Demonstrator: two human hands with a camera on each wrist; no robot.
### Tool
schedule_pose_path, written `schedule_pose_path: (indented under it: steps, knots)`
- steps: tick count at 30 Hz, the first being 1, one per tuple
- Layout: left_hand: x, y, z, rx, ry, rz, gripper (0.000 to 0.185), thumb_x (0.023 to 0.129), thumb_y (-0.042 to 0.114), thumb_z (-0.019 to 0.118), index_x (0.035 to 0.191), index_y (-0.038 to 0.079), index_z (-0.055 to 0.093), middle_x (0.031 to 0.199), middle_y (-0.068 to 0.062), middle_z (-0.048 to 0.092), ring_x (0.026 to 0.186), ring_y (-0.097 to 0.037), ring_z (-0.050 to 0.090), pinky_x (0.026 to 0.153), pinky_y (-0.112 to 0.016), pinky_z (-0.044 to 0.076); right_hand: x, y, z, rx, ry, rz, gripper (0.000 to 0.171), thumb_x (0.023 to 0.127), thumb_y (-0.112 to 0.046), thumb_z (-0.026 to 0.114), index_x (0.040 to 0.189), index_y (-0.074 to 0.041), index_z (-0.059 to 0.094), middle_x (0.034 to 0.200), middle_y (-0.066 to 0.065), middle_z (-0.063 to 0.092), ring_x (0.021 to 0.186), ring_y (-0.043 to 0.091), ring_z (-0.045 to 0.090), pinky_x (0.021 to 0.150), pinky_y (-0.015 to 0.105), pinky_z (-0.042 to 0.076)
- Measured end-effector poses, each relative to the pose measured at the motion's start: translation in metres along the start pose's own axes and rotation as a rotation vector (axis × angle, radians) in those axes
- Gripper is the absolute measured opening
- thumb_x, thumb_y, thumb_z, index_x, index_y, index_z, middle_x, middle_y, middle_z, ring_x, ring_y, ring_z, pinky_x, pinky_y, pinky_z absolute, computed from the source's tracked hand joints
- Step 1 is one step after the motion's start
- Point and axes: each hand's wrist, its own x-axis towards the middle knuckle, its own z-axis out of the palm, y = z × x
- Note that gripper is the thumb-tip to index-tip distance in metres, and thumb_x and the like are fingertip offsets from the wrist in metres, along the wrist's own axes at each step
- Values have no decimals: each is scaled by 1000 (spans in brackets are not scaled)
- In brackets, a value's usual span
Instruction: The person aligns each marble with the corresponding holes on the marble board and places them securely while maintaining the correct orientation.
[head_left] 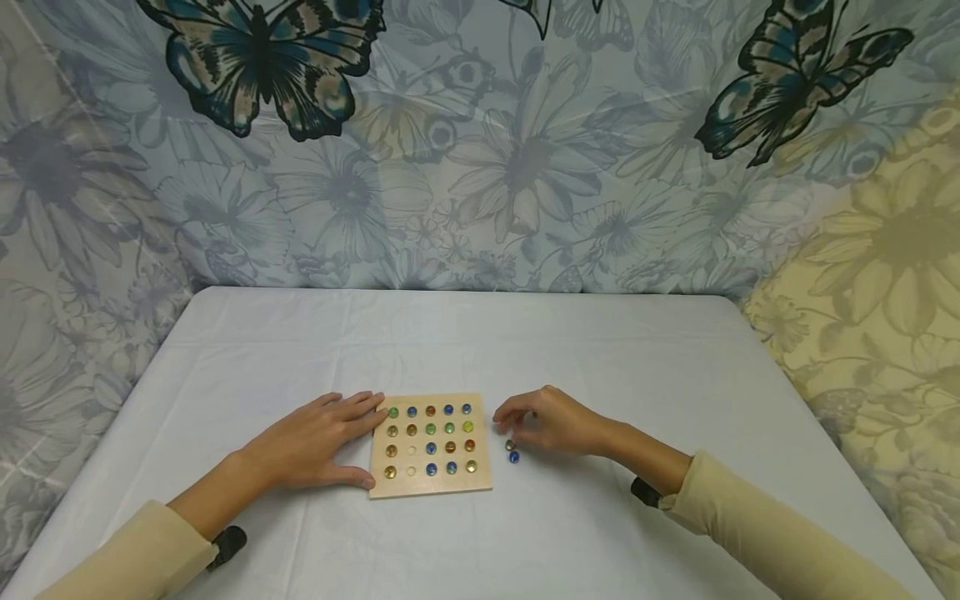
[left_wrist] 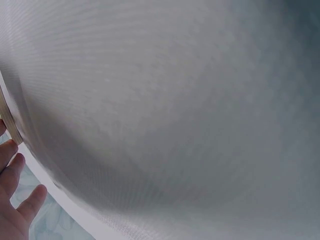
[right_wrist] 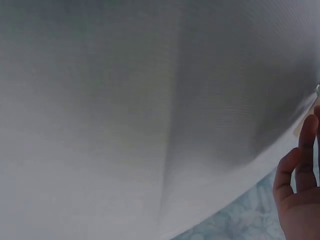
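Observation:
A light wooden board point(head_left: 431, 485) lies flat on the table, with rows of coloured glass marbles point(head_left: 431, 448) in its round hollows. Two hollows in the second column from the left show bare wood. My left hand point(head_left: 318, 442) rests at the board's left side, fingers extended at the upper corner and thumb along the lower one. Just right of the board, my right hand point(head_left: 558, 423) hovers low with loosely bent fingers and nothing visible between them. Beside its thumb sit a dark marble point(head_left: 510, 445) and a blue marble point(head_left: 513, 457), close together on the cloth.
A white cloth point(head_left: 615, 350) covers the table. Hangings printed with flowers and butterflies point(head_left: 262, 67) stand behind it and along both sides. Dark wrist devices point(head_left: 228, 546) show at both sleeve cuffs. Mostly white cloth fills both wrist views.

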Motion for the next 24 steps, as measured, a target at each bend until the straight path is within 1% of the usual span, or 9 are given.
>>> schedule_pose_path:
  steps: [8, 13, 18, 24]
  knots:
    - [0, 0, 0, 2, -1, -2, 97, 83, 80, 49, 149, 9, 47, 156, -12, 40, 142, -28, 40, 108, -55, 39, -5, 3, 3, 13, -9, 20, 28, 87, -1, 74, 115, -6, 71, 103, -5, 74, 96, 6, 67, 89, 31, 55]
    - [0, 0, 0, -3, 1, -2, 97, 83, 80, 50, 149, 9, 47, 155, -12, 40, 142, -28, 40, 108, -55, 39, -6, 6, 6, 31, -22, 21, 28, 87, -1, 74, 114, -7, 71, 104, -8, 73, 97, 5, 67, 89, 29, 54]
    - [0, 0, 0, -2, 6, 1, 97, 82, 80, 50, 149, 9, 47, 155, -11, 41, 142, -27, 40, 108, -55, 39, -6, 8, 8, 33, -21, 16, 29, 87, -1, 74, 114, -9, 72, 105, -9, 73, 97, 4, 67, 89, 28, 54]
    - [1, 0, 0, 5, -5, -6, 98, 82, 81, 49, 149, 10, 47, 155, -11, 40, 142, -27, 40, 108, -55, 39, -6, 9, 9, 36, -17, -8, 29, 87, 2, 74, 114, -10, 72, 105, -9, 72, 99, 4, 66, 91, 30, 54]
